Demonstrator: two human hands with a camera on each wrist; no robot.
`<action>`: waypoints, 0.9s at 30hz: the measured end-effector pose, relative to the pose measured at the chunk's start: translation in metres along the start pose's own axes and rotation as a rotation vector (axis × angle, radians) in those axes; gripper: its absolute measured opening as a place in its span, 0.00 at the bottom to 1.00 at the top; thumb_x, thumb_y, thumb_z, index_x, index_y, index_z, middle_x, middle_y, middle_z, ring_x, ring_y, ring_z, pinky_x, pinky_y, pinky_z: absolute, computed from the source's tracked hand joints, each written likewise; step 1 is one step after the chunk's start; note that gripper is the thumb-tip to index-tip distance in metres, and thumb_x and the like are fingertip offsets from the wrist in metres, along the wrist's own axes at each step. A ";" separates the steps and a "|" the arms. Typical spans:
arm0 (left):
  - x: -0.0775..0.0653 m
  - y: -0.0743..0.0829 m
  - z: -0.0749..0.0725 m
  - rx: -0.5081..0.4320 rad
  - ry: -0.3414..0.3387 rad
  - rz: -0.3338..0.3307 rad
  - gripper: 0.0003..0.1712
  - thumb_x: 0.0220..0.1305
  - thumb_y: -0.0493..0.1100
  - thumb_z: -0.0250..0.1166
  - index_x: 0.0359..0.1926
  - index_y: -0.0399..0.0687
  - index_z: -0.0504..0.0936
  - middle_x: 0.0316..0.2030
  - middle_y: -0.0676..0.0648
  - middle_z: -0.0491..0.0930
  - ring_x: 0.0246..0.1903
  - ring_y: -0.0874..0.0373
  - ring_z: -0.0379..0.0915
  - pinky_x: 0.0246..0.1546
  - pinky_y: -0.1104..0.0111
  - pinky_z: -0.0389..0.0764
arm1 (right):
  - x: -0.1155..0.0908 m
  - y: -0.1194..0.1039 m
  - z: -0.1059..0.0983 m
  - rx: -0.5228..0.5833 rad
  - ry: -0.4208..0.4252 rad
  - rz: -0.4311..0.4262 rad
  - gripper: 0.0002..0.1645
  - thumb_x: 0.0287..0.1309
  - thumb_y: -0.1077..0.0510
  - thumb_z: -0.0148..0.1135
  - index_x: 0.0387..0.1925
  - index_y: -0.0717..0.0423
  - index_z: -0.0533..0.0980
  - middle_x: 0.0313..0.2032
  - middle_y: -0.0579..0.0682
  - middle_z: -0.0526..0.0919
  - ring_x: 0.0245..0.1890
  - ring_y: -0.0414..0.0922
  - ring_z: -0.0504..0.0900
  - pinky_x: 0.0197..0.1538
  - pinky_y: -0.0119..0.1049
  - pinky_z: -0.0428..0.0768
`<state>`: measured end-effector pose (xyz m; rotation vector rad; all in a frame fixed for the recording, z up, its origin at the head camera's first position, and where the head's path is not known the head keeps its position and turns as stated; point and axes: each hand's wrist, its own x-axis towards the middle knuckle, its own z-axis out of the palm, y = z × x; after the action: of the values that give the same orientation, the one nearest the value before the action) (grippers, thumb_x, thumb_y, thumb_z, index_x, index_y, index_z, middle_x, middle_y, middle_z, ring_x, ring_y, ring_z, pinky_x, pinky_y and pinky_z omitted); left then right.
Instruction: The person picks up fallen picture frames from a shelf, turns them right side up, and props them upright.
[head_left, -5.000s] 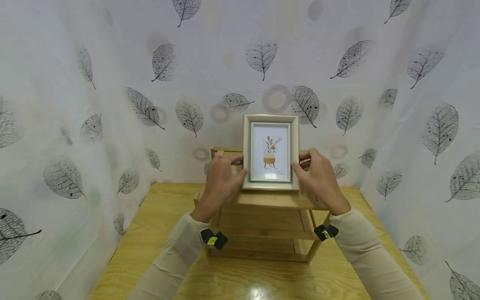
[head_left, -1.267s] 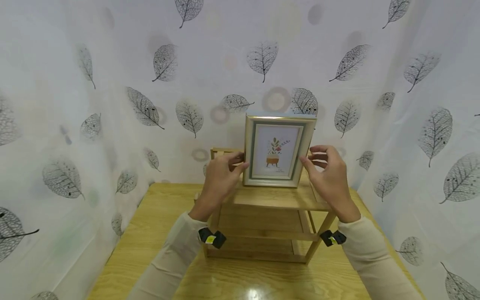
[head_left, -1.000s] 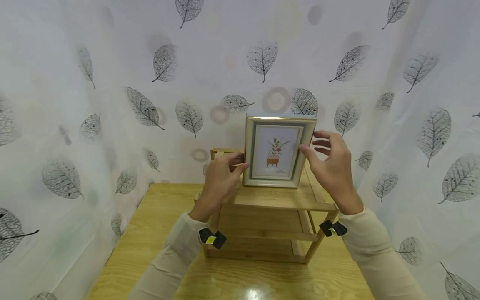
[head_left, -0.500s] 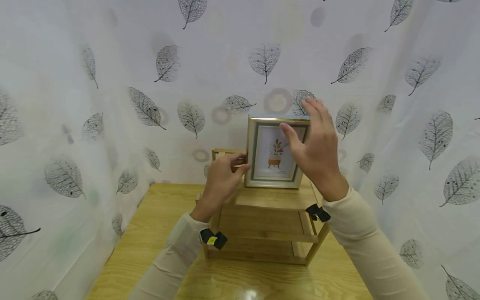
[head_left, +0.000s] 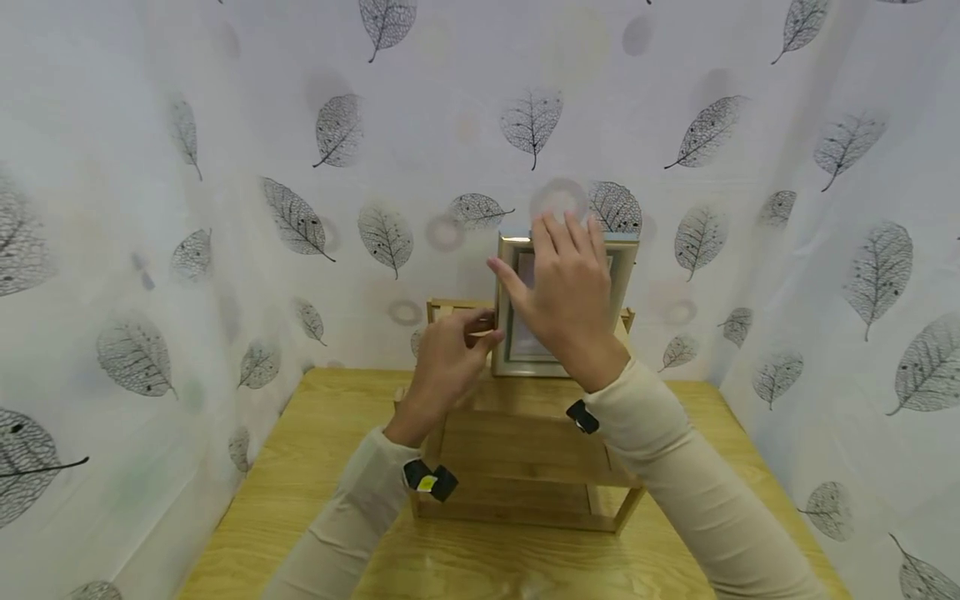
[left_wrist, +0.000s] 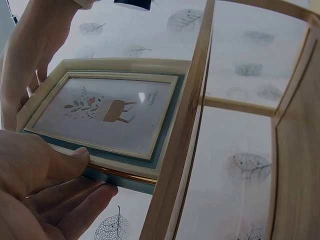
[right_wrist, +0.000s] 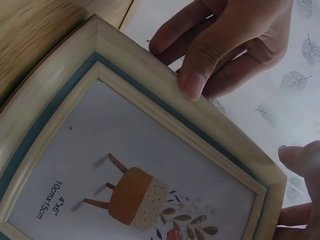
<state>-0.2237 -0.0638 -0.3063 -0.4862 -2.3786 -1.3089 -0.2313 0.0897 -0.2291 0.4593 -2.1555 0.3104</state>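
"What's there, biggest first?"
"The wooden table (head_left: 300, 454), then the tiered wooden shelf (head_left: 517, 446) on it."
"And the picture frame (left_wrist: 107, 110)?"
"Upright on the shelf's top. The left grip (head_left: 448, 354) pinches its left edge; the right grip (head_left: 573, 304), straight-fingered, thumb spread, covers its front. Can't tell if that one touches."
"Writing?"
"Small lettering (right_wrist: 52, 201): 4"x6", 10cmx15cm."

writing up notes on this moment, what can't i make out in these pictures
Head view: most of the print, behind the right hand.
Head view: part of the wooden shelf, behind the right forearm.
Left wrist view: lettering on the print, too small and blurred.
All views: the back of the picture frame, turned away.
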 end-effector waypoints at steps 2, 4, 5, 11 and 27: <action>-0.001 0.000 0.001 0.004 0.003 0.004 0.17 0.65 0.41 0.71 0.54 0.40 0.85 0.48 0.44 0.87 0.44 0.52 0.87 0.42 0.64 0.86 | 0.000 -0.001 0.001 -0.012 0.006 0.002 0.43 0.63 0.35 0.64 0.62 0.68 0.75 0.60 0.64 0.79 0.66 0.62 0.71 0.77 0.53 0.50; -0.001 0.001 0.001 0.011 0.008 0.008 0.17 0.65 0.41 0.71 0.54 0.40 0.85 0.48 0.44 0.87 0.44 0.52 0.87 0.42 0.64 0.86 | 0.000 -0.001 0.002 -0.015 0.019 0.001 0.42 0.63 0.35 0.66 0.60 0.68 0.76 0.58 0.64 0.81 0.64 0.61 0.73 0.76 0.54 0.54; -0.001 0.001 0.001 0.011 0.010 0.009 0.17 0.65 0.41 0.71 0.54 0.40 0.85 0.48 0.44 0.87 0.44 0.52 0.87 0.42 0.64 0.86 | 0.000 -0.001 0.002 -0.016 0.026 -0.001 0.42 0.62 0.36 0.67 0.59 0.68 0.76 0.57 0.63 0.82 0.63 0.61 0.74 0.75 0.54 0.56; -0.001 0.001 0.003 0.026 0.019 0.014 0.17 0.65 0.42 0.71 0.53 0.41 0.85 0.48 0.44 0.87 0.43 0.53 0.87 0.42 0.64 0.86 | 0.000 0.001 0.004 -0.028 0.074 -0.029 0.37 0.59 0.39 0.70 0.55 0.67 0.79 0.53 0.62 0.84 0.58 0.60 0.78 0.68 0.55 0.67; -0.003 0.001 0.006 0.068 0.060 0.078 0.15 0.63 0.42 0.73 0.50 0.43 0.87 0.45 0.45 0.88 0.40 0.54 0.88 0.39 0.66 0.86 | -0.001 0.012 0.006 0.081 0.113 -0.105 0.37 0.55 0.42 0.74 0.55 0.66 0.80 0.57 0.60 0.83 0.60 0.61 0.78 0.70 0.55 0.64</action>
<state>-0.2212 -0.0584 -0.3102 -0.5071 -2.3231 -1.1881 -0.2407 0.0984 -0.2341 0.5852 -2.0069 0.3579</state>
